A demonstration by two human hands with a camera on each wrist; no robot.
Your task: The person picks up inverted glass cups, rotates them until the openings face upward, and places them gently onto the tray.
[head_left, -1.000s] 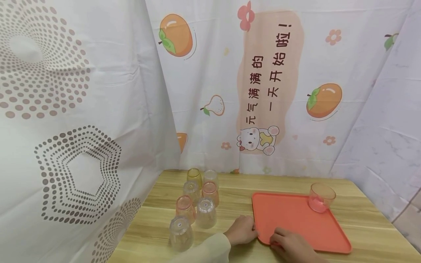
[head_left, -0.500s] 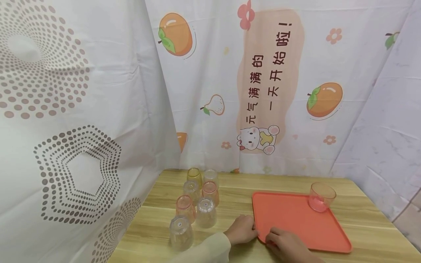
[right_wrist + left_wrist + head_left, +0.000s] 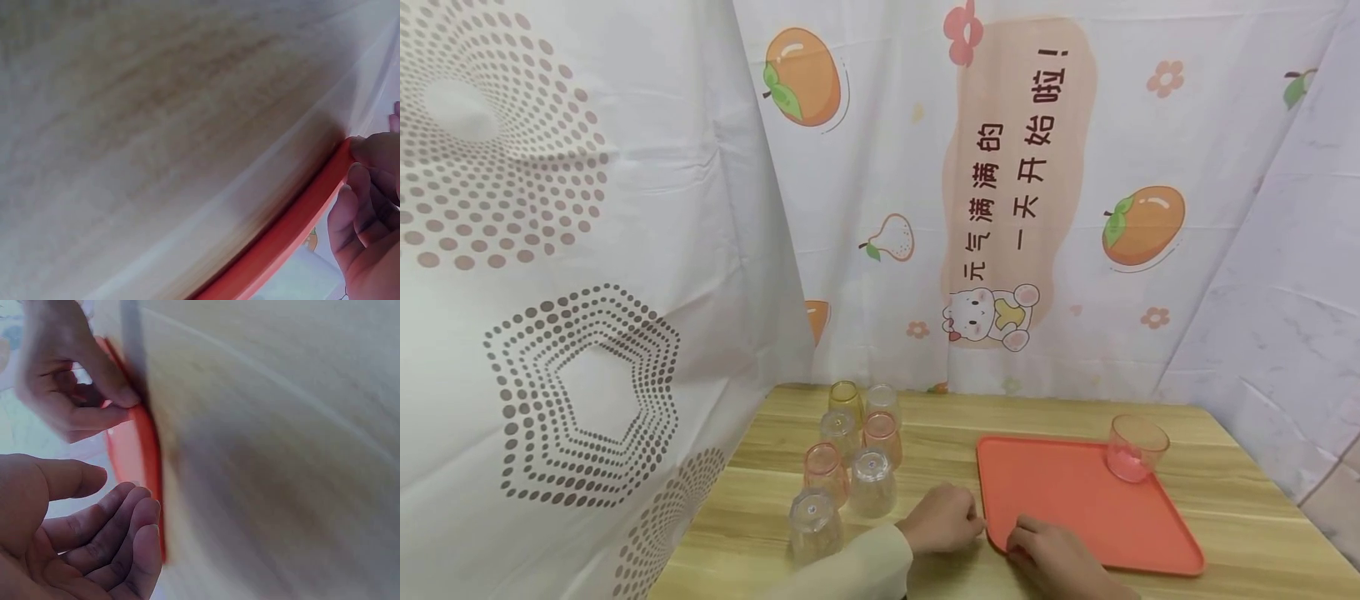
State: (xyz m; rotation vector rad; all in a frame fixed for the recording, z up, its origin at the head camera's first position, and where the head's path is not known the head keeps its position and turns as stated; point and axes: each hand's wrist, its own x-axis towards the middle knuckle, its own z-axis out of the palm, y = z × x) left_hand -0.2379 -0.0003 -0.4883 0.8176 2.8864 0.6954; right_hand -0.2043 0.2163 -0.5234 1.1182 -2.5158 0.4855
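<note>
An orange-red rectangular tray (image 3: 1075, 492) lies on the wooden table. My right hand (image 3: 1060, 558) is at its near left corner, and in the left wrist view that right hand (image 3: 69, 387) pinches the rim between thumb and forefinger. The tray's edge (image 3: 281, 250) runs away from the same grip in the right wrist view. Just left of the tray is my left hand (image 3: 943, 518). Its fingers are loosely bent, with thumb and fingertips apart and nothing held, as the left hand (image 3: 94, 537) shows in its own wrist view. A transparent pink cup (image 3: 1131, 458) stands upright on the tray's far right corner.
Several transparent cups stand upside down in two rows left of the tray, among them a clear cup (image 3: 815, 525) in front, a pink cup (image 3: 826, 475) and a yellow cup (image 3: 846, 400) at the back. Printed curtains (image 3: 880, 333) border the table (image 3: 940, 433).
My left hand has drawn slightly left, off the tray's edge. The right hand has slid a little left along the near rim to the corner. Tray and cups stay put.
</note>
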